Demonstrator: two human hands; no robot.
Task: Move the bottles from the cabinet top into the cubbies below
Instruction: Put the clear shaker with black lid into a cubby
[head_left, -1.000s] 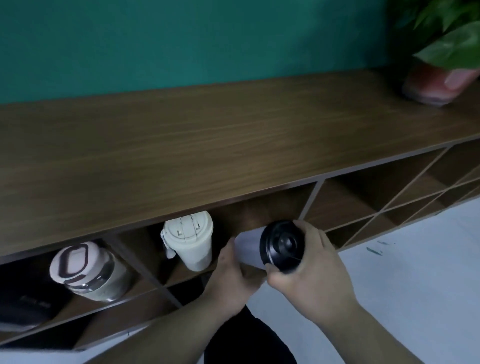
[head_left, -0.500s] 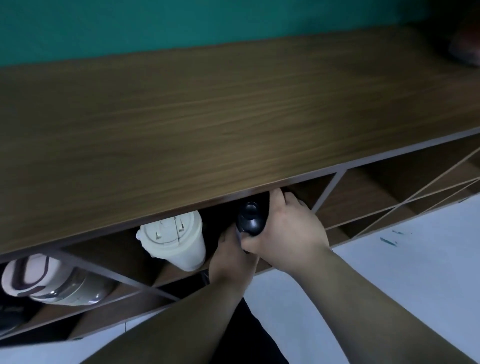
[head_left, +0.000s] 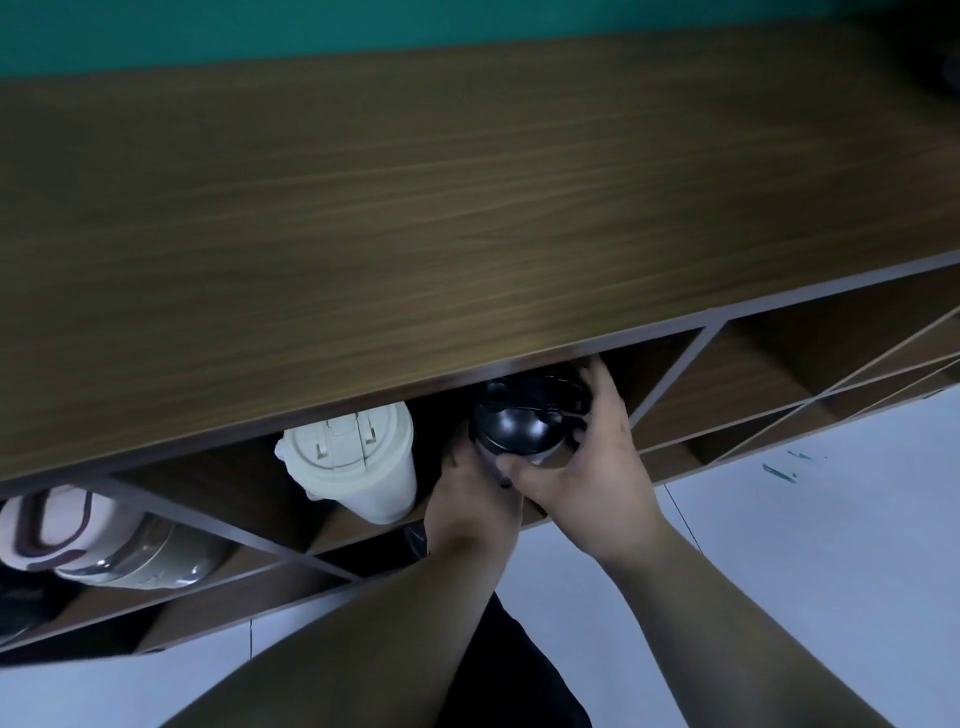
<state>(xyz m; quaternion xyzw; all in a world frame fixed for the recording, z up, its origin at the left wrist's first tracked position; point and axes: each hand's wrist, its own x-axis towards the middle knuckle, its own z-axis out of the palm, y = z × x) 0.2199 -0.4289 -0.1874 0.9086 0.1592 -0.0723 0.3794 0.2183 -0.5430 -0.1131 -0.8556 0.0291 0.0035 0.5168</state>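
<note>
Fingers of the right hand (head_left: 582, 467) and left hand (head_left: 475, 493) clamped around a black-lidded bottle (head_left: 524, 421), held inside a cubby (head_left: 649, 364) just under the cabinet top (head_left: 415, 208). In the cubbies to the left: a cream tumbler (head_left: 358, 462), then a pink-lidded bottle (head_left: 104, 540).

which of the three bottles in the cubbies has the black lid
The black-lidded bottle, the rightmost one, gripped by both the left hand and right hand. The cream tumbler beside it and the pink-capped bottle far left have pale lids.

Three bottles: black-lidded bottle (head_left: 524, 423), cream tumbler (head_left: 358, 462), pink-lidded bottle (head_left: 98, 540), two hands
</note>
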